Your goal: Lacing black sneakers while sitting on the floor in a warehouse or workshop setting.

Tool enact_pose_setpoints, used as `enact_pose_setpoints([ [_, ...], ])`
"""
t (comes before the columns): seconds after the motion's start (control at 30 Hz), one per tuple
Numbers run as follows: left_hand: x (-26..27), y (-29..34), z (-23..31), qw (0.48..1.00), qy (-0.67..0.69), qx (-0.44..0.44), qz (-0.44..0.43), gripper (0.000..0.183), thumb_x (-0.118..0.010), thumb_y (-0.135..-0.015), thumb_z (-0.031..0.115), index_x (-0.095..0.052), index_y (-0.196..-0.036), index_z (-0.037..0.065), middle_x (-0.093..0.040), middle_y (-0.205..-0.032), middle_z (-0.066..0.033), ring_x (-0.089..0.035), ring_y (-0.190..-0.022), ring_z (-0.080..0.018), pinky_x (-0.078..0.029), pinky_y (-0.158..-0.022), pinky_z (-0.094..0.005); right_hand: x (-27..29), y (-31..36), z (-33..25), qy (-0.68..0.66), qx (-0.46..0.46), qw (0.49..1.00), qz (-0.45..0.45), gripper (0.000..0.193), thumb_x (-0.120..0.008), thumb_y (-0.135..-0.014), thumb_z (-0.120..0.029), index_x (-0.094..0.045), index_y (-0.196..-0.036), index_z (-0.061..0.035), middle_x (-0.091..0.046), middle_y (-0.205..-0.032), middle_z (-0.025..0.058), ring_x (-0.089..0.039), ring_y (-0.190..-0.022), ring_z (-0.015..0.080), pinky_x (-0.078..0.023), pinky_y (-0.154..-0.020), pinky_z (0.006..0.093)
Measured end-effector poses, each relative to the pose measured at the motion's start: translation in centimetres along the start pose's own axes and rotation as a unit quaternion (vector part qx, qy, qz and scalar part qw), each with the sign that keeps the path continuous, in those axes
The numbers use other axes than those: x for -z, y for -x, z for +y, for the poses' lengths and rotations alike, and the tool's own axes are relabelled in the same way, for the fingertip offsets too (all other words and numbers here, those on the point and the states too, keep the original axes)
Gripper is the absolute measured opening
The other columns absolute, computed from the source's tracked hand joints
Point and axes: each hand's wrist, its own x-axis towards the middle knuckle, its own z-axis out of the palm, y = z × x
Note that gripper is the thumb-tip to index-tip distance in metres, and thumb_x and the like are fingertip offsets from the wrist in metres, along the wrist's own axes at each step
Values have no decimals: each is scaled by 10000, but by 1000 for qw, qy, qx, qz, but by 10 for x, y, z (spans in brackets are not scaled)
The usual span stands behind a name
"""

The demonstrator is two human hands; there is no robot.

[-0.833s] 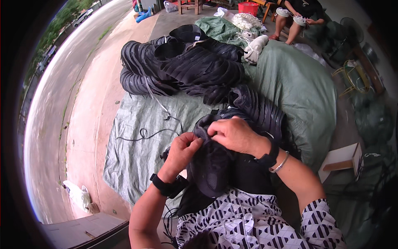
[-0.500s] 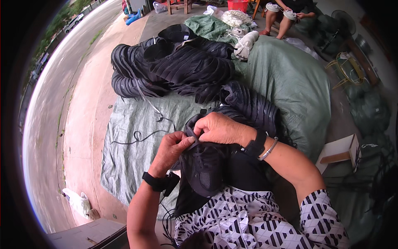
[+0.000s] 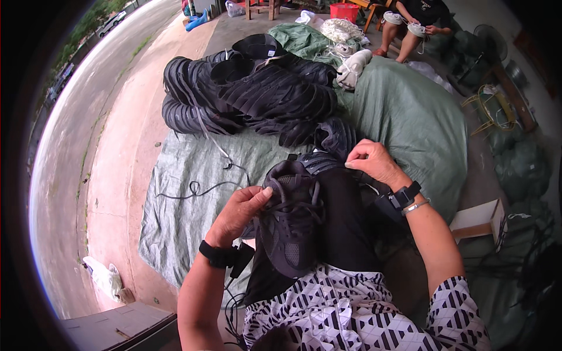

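Right hand (image 3: 374, 162) now off dark shoe (image 3: 291, 229)

A shoe workshop open to a paved road (image 3: 76, 169) is indicated by a dark laced shoe (image 3: 287, 234), stacked dark uppers (image 3: 275, 96) on green sheeting (image 3: 181, 216), and 1 seated co-worker (image 3: 426, 10) holding 2 white shoes (image 3: 416, 29).

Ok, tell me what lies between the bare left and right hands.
In the head view: a dark mesh lace-up shoe, held by the left hand, then a black-trousered leg.
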Motion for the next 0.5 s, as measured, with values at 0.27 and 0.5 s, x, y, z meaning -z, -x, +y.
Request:
enact_pose_setpoints([
  [0.27, 17, -4, -41, 996, 77, -24, 35, 254, -543, -928, 326, -604, -858, 89, -526, -733, 58, -460, -663, -50, -367, -643, -204, -25, 36, -7, -77, 64, 995, 22, 152, -674, -803, -157, -663, -895, -36, -568, -1179, 114, -532, -1082, 215, -416, -919, 322],
  [0.5, 83, 9, -143, 941, 211, 138, 226, 198, -563, -892, 309, -583, -899, 112, -528, -736, 18, -477, -669, -83, -406, -583, -247, -52, 51, -58, 109, 139, 982, -68, 134, -685, -755, -201, -640, -768, -76, -543, -1221, 126, -403, -1232, 309, -287, -1005, 456],
])
